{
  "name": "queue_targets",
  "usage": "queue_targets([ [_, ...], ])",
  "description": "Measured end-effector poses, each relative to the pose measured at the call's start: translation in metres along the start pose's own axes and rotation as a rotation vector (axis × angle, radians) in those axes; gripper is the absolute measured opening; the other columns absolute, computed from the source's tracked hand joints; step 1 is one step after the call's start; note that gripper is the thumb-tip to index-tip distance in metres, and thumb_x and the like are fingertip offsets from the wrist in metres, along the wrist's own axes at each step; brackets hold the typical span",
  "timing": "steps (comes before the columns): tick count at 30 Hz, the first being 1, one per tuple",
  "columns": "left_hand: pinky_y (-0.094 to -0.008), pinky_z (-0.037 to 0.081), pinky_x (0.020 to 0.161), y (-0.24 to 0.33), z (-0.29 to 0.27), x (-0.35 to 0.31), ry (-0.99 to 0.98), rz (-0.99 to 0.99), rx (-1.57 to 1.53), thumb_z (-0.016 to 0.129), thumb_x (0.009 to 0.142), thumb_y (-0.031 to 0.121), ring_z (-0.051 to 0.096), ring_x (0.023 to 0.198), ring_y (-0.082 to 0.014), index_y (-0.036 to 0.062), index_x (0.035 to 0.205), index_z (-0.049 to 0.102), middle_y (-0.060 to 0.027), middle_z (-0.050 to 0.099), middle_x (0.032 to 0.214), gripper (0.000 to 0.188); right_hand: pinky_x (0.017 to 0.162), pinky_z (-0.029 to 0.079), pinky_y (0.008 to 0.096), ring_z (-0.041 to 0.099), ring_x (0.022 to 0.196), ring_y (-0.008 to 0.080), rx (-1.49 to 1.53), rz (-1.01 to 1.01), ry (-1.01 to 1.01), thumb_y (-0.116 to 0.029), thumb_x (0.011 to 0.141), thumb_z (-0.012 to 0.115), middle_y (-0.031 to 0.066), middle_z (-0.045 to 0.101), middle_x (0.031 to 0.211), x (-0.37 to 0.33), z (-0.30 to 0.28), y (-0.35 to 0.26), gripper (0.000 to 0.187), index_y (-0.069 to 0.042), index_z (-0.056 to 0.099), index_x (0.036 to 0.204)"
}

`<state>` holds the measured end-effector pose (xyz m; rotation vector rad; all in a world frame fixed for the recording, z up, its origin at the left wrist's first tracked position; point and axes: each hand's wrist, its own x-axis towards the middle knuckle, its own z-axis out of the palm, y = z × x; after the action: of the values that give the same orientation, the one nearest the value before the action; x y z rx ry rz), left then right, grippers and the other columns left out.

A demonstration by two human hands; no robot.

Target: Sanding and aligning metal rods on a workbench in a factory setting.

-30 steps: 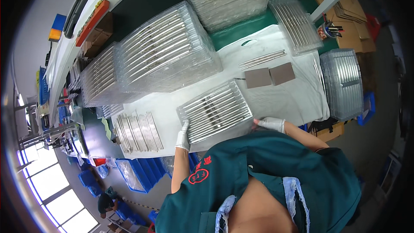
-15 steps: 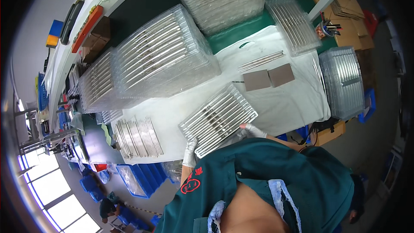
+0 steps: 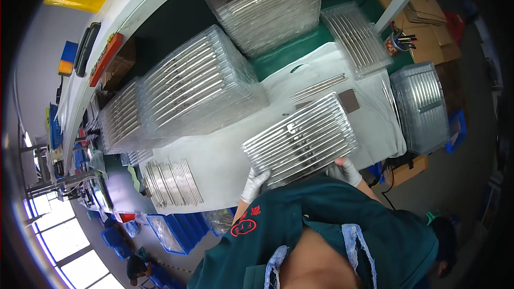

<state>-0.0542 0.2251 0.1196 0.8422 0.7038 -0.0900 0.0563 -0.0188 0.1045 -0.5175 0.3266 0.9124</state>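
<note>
A clear plastic tray [image 3: 278,140] filled with slim silvery metal rods is held up close to my body, tilted over the cloth. My left hand [image 3: 255,183], in a whitish glove, grips its near left corner. At the near right corner my right hand [image 3: 345,171], gloved with bare fingertips, is closed on the edge; some of its fingers are hidden beneath the tray. Just beyond the tray lie a few loose rods [image 3: 318,88] and a brown square pad [image 3: 350,100], partly covered by it.
Tall stacks of rod-filled trays [image 3: 187,85] stand at the left and a further stack [image 3: 267,16] at the back. Another tray stack [image 3: 420,107] is at the right. A row of rods [image 3: 172,183] lies on the white cloth [image 3: 225,152]. Blue bins [image 3: 179,233] sit below the table edge.
Both hands have lifted the tray and carried it to the right, so it now covers one brown pad and part of the other. The whole view has shifted slightly.
</note>
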Motion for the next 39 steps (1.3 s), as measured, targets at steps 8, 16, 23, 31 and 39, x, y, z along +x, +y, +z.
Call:
queue_targets([
  [8, -0.0307, 0.045, 0.088, 0.017, 0.073, 0.112, -0.154, 0.03, -0.146, 0.057, 0.082, 0.005, 0.054, 0.1, -0.0145, 0.0103, 0.118, 0.049, -0.0029, 0.057, 0.111, 0.038, 0.095, 0.039, 0.0377, 0.048, 0.111, 0.0225, 0.111, -0.274, -0.093, -0.021, 0.071, 0.067, 0.0066, 0.049, 0.122, 0.069, -0.011, -0.08, 0.062, -0.006, 0.041, 0.126],
  [16, -0.0343, 0.047, 0.087, 0.05, 0.086, 0.191, 0.086, 0.146, -0.152, 0.059, 0.083, 0.021, 0.056, 0.097, -0.02, 0.0058, 0.116, 0.05, -0.0078, 0.056, 0.111, 0.038, 0.095, 0.04, 0.0414, 0.048, 0.112, 0.026, 0.263, -0.255, -0.204, -0.017, 0.073, 0.062, 0.0098, 0.048, 0.123, 0.164, -0.001, -0.117, 0.057, -0.004, 0.041, 0.125],
  [23, -0.0414, 0.039, 0.093, 0.038, 0.103, 0.205, 0.229, 0.067, -0.495, 0.057, 0.086, 0.026, 0.048, 0.108, -0.0245, 0.0065, 0.122, 0.046, -0.0084, 0.052, 0.118, 0.043, 0.092, 0.043, 0.0443, 0.051, 0.107, 0.0288, 0.347, -0.196, -0.078, -0.012, 0.072, 0.058, 0.0113, 0.051, 0.119, 0.206, -0.006, -0.121, 0.051, -0.006, 0.044, 0.12],
  [31, -0.0424, 0.042, 0.093, 0.018, 0.089, 0.214, 0.293, -0.014, -0.589, 0.054, 0.088, 0.025, 0.049, 0.109, -0.0267, 0.0059, 0.119, 0.047, -0.0111, 0.049, 0.122, 0.038, 0.096, 0.035, 0.0505, 0.043, 0.115, 0.0316, 0.268, -0.142, 0.047, -0.025, 0.075, 0.053, 0.0133, 0.045, 0.126, 0.207, -0.002, -0.11, 0.051, -0.007, 0.043, 0.122],
  [39, -0.0347, 0.046, 0.083, 0.027, 0.124, 0.161, -0.029, 0.314, 1.298, 0.053, 0.087, 0.024, 0.06, 0.088, -0.0293, 0.0014, 0.116, 0.052, -0.0171, 0.056, 0.112, 0.037, 0.093, 0.033, 0.0564, 0.04, 0.118, 0.0318, 0.211, -0.141, 0.234, -0.032, 0.081, 0.054, 0.0083, 0.042, 0.132, 0.21, -0.006, -0.121, 0.05, -0.013, 0.042, 0.125],
])
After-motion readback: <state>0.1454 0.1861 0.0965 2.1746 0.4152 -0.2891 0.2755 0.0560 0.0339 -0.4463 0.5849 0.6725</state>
